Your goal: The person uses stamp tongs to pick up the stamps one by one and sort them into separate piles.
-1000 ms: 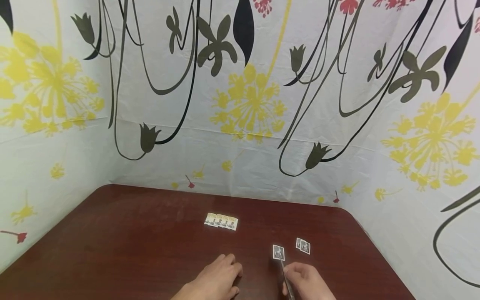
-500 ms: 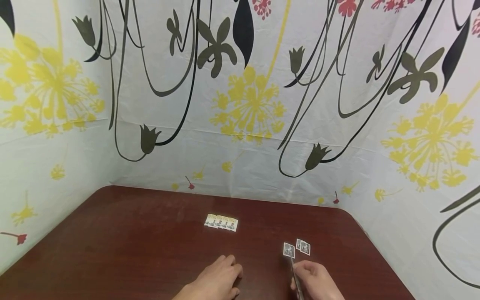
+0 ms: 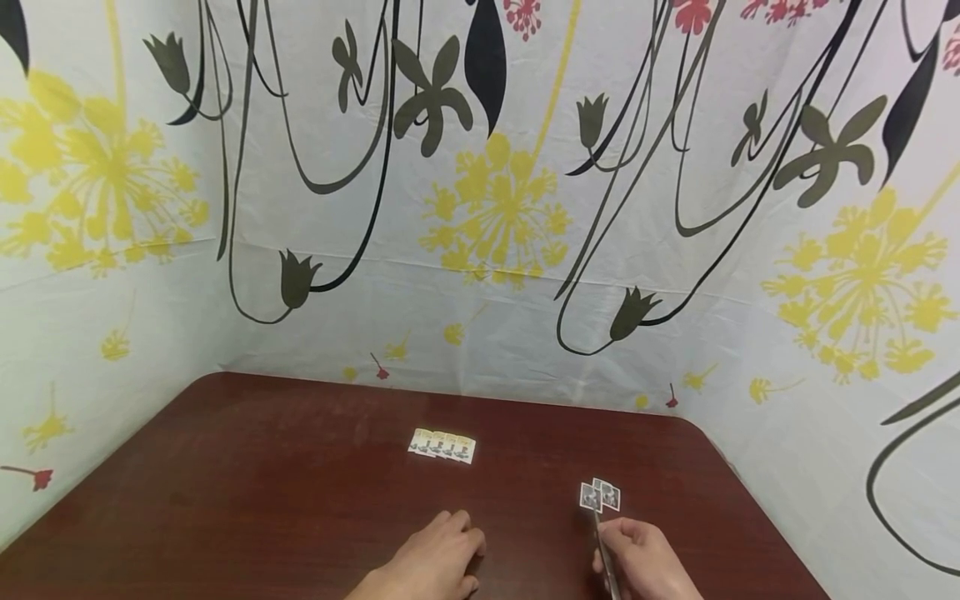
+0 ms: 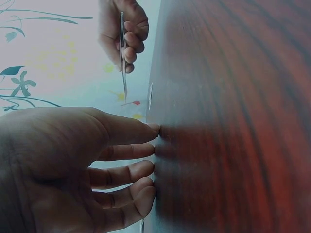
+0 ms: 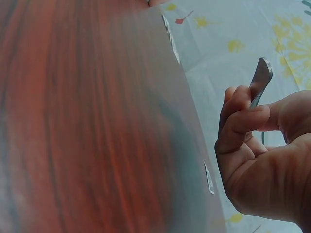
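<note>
My right hand (image 3: 647,560) grips metal tweezers (image 3: 607,557), whose broad end (image 5: 262,75) shows above the fingers in the right wrist view. At their tip, a small white-bordered card with a dark picture (image 3: 590,496) is held. That card overlaps the left part of a pair of similar cards (image 3: 611,497) from the head view; whether it touches them I cannot tell. My left hand (image 3: 431,557) rests on the table with its fingertips down and fingers loosely bent, holding nothing, as the left wrist view (image 4: 73,165) also shows.
A dark red wood-grain table (image 3: 262,483) spreads beneath both hands. Towards its far side lies an overlapping row of several yellow-and-white cards (image 3: 442,446). White cloth printed with flowers (image 3: 480,333) hangs behind and along the sides.
My right hand has moved right with the tweezers and the card, bringing that card from well left of the pair to overlapping it. The left hand has stayed in place.
</note>
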The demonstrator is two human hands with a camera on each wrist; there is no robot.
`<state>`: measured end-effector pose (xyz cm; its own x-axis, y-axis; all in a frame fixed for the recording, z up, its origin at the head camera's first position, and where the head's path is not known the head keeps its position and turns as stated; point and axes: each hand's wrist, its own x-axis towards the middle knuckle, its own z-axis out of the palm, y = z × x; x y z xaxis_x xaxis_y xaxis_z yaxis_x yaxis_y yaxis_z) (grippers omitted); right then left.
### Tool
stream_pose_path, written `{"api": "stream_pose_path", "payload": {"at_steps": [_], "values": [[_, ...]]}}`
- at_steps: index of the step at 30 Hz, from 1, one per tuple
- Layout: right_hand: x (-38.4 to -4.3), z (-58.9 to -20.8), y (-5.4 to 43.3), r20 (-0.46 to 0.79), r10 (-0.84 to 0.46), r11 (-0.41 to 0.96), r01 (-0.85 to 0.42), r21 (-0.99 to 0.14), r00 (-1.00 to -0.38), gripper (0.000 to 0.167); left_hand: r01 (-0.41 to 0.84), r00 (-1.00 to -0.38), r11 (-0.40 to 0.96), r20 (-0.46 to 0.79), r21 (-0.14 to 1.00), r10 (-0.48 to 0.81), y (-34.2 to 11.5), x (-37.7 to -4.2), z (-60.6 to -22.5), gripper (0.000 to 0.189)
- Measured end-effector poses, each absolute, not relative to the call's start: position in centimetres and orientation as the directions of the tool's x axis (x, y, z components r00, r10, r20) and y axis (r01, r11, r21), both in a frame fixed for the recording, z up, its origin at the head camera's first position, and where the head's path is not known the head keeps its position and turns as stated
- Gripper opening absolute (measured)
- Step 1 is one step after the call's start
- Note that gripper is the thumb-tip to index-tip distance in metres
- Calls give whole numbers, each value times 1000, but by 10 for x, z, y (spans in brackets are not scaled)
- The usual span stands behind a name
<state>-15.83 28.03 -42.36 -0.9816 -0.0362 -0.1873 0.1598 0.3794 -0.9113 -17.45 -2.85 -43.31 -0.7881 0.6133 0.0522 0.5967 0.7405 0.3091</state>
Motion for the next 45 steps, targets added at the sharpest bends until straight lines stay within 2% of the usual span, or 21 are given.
{"api": "stream_pose_path", "payload": {"at_steps": [8,16,31,45], "values": [[-161,-424,287,-178,-27,418,151,-896,-984,31,589,-793,746,42,310,608,-29,-175,-432,16],[-163,-424,293,-173,-11,390,155,-908,-985,32,587,-792,747,31,313,610,-29,-175,-431,15],[-171,-426,299,-232,156,348,273,-897,-960,34,598,-791,747,65,290,608,-29,-175,-433,17],[-175,-431,307,-245,176,334,292,-896,-953,32,597,-791,746,65,295,608,-30,-174,-433,18]]}}
